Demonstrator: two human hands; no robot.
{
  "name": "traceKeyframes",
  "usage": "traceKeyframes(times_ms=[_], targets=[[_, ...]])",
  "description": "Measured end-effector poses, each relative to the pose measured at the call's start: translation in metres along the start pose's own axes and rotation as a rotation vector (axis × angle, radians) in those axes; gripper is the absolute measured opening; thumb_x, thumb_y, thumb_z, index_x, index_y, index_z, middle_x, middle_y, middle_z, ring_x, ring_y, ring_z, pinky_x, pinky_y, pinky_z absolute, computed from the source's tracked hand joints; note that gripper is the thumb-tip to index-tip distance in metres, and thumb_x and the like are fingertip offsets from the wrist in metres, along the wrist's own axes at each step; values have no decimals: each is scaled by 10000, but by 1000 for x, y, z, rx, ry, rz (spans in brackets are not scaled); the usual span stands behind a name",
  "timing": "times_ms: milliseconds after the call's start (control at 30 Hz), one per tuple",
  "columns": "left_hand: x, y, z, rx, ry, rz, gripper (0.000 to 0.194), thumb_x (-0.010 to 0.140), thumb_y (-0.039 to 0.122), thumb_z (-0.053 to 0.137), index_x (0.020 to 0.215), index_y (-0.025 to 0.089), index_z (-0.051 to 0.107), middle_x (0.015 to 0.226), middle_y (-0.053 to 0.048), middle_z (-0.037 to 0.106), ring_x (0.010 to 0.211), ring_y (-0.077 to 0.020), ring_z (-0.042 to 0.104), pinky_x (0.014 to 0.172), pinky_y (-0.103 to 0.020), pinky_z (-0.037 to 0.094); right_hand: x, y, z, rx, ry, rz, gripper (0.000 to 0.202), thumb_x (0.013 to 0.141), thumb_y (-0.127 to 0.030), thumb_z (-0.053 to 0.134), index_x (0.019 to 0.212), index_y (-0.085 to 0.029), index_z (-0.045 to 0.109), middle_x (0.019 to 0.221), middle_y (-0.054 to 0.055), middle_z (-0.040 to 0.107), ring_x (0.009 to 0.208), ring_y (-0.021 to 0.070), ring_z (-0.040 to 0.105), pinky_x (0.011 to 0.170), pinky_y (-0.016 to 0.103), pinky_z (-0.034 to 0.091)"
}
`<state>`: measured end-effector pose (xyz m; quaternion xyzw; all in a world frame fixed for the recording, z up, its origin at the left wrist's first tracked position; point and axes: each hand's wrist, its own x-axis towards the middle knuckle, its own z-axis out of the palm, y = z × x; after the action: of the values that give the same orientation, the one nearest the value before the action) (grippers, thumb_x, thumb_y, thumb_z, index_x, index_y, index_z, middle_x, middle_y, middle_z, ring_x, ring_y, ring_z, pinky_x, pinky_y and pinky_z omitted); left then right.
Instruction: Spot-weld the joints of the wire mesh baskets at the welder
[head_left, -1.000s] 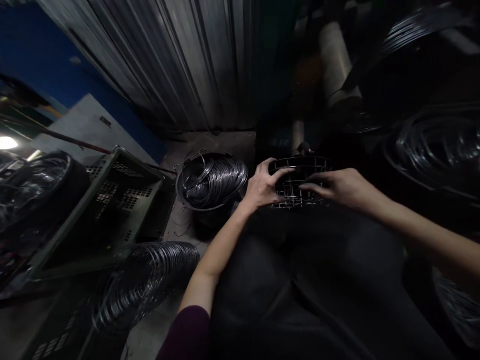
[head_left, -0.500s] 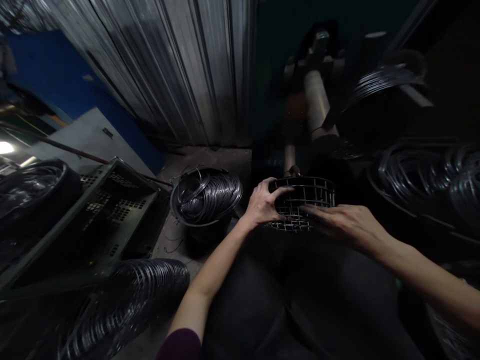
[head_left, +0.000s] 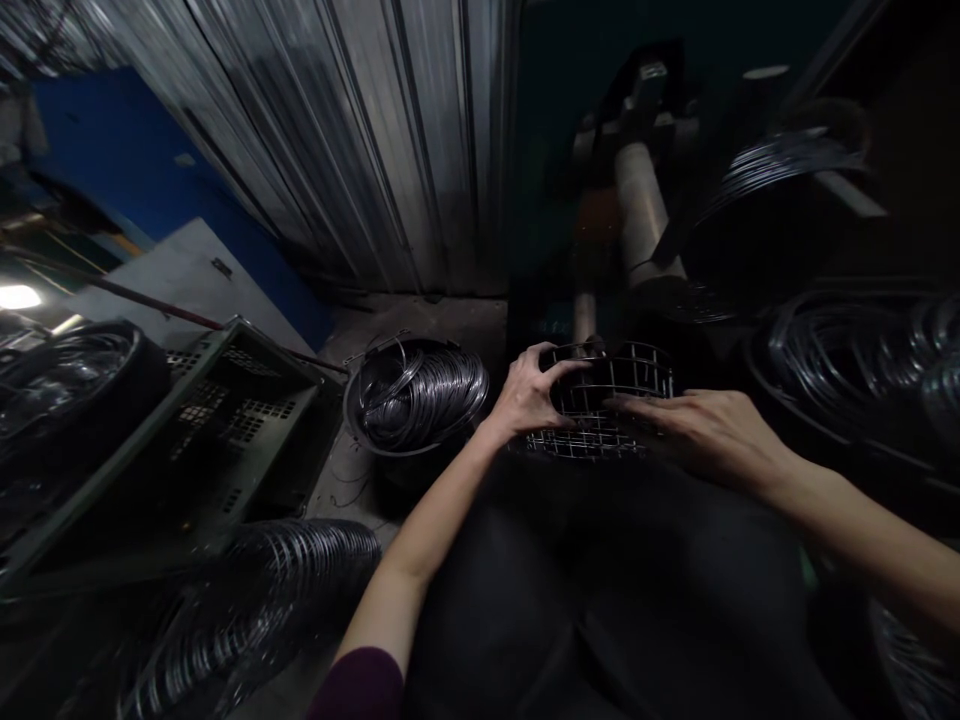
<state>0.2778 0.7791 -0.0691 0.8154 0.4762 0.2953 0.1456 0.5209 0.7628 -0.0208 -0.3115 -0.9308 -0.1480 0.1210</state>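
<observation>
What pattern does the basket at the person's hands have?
The wire basket has an open crisscross grid, clearest in the head view.

1 head-worn camera looks forward and down, from near, over the forearms (head_left: 435, 515) to the wire basket (head_left: 592, 428).

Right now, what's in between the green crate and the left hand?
In the head view, a dark round container with shiny wire loops inside lies between the green crate and the left hand.

Dim, with glare far left.
</observation>
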Motion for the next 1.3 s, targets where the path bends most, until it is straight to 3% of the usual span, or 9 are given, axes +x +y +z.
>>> traceKeyframes(times_ms=[133, 367, 500, 700, 800, 900, 1067, 1300], targets=[[6, -5, -3, -19, -22, -6, 891, 507, 434, 912, 1318, 279, 579, 1380, -140, 340, 1301, -329, 384, 1073, -512, 394, 3, 7, 1, 54, -150, 70, 358, 915, -319, 511, 1238, -302, 665, 1040, -36, 672, 621, 169, 605, 492, 258, 324], [7, -11, -3, -165, -15, 50, 913, 494, 480, 902, 1317, 248, 582, 1286, -125, 399, 1231, -297, 422, 1073, -470, 426, 0, 5, 1, 149, -71, 131, 370, 977, -417, 428, 1237, -318, 671, 939, 5, 686, 576, 161, 592, 482, 235, 258], [14, -14, -4, -183, -29, 1, 905, 506, 437, 902, 1330, 253, 575, 1314, -127, 373, 1245, -292, 423, 1098, -477, 405, 1, 6, 12, 154, 6, 200, 395, 997, -500, 383, 1207, -351, 683, 882, 0, 689, 573, 146, 584, 479, 224, 204], [33, -18, -8, -170, -62, -73, 931, 496, 331, 914, 1349, 202, 564, 1319, -146, 348, 1286, -297, 400, 1128, -442, 381, 17, 8, 10, 96, -148, 370, 321, 951, -419, 530, 1208, -315, 690, 822, 33, 683, 627, 167, 598, 499, 235, 207], [37, -19, -8, -159, -43, -57, 926, 488, 345, 922, 1329, 165, 579, 1291, -151, 373, 1268, -292, 414, 1127, -419, 380, 14, 3, 10, 138, -62, 426, 304, 958, -381, 535, 1201, -298, 697, 938, 22, 689, 693, 164, 616, 518, 237, 265], [38, -21, -7, -170, -28, -42, 938, 477, 415, 925, 1324, 207, 580, 1297, -134, 371, 1268, -293, 414, 1122, -437, 384, 8, 0, 15, 209, 93, 476, 323, 976, -417, 493, 1078, -222, 730, 1030, 38, 665, 723, 134, 592, 551, 227, 342], [52, -30, -6, -187, -15, -73, 950, 460, 437, 934, 1320, 242, 580, 1309, -118, 363, 1284, -294, 412, 1140, -445, 365, 15, 10, 24, 319, 171, 626, 560, 965, -606, 431, 965, -119, 708, 912, 101, 576, 720, 145, 526, 608, 253, 389], [71, -49, -9, -204, -25, -85, 947, 450, 393, 932, 1317, 225, 589, 1308, -120, 381, 1278, -285, 428, 1152, -431, 355, 41, 19, 25, 371, 149, 722, 255, 852, -317, 714, 957, -84, 706, 901, 77, 582, 708, 123, 504, 595, 246, 345]])
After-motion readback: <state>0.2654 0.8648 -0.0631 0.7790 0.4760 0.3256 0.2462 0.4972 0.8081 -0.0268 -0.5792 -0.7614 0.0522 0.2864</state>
